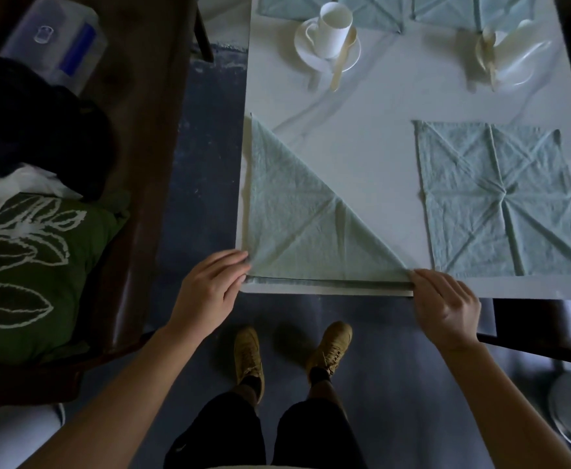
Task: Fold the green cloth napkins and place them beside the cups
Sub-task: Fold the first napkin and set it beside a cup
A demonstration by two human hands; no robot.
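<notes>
Triangle napkin [294, 225]: pale green, folded on the diagonal, lying at the 7 o'clock corner of the table [361, 137]; long fold runs from 11 to 4 o'clock, straight edges along the table's left and near sides.
Left hand [209, 286]: at the triangle's 7 o'clock corner, fingers curled, pinching the cloth at the table edge.
Right hand [446, 306]: at the triangle's 4 o'clock tip, fingertips clamped on the near hem, thumb side hidden.
Near hem: stretched straight between both hands, just inside the table's near edge.
Flat napkin [500, 201]: unfolded square, creased like a star, at 3 o'clock of the triangle, apart from it.
Cup [333, 28]: white, upright on a saucer [314, 59], at 12 o'clock of the triangle, well apart.
Wooden spoon [341, 62]: leaning on the saucer, at 5 o'clock of the cup.
Second cup [514, 52]: at 3 o'clock of the first, blurred, pose unclear.
Far napkins [429, 11]: row of green cloths at the table's 12 o'clock edge, cut off by the frame.
Cushion [23, 265]: green, leaf print, at 9 o'clock, off the table.
Plastic box [60, 38]: clear, blue label, at 10 o'clock.
Shoes [250, 357]: tan, on dark floor at 6 o'clock.
</notes>
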